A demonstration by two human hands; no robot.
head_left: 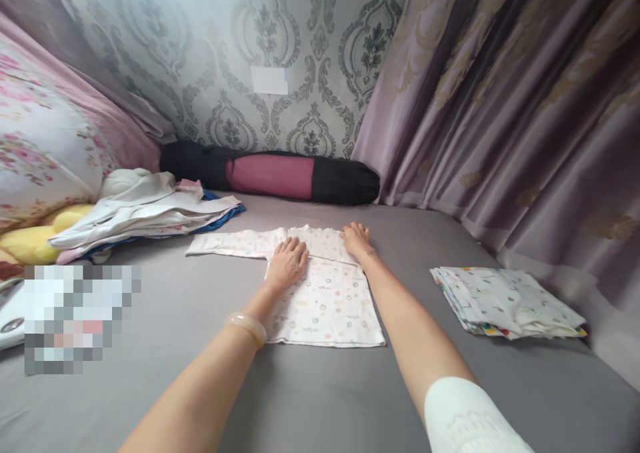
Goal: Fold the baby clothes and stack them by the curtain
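White pastel-printed cloth shirt [330, 299]: flat on smooth grey bedsheet [320, 399], one sleeve outstretched.
My left hand [290, 263]: open, palm down — likely steadying cloth.
My right hand [357, 241]: at shoulder edge — can't tell if pinching.

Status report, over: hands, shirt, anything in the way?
Left hand palm-down on shirt. Right hand at its upper right edge, hold unclear. One sleeve stretched left. Folded cloths off right, not touching it.
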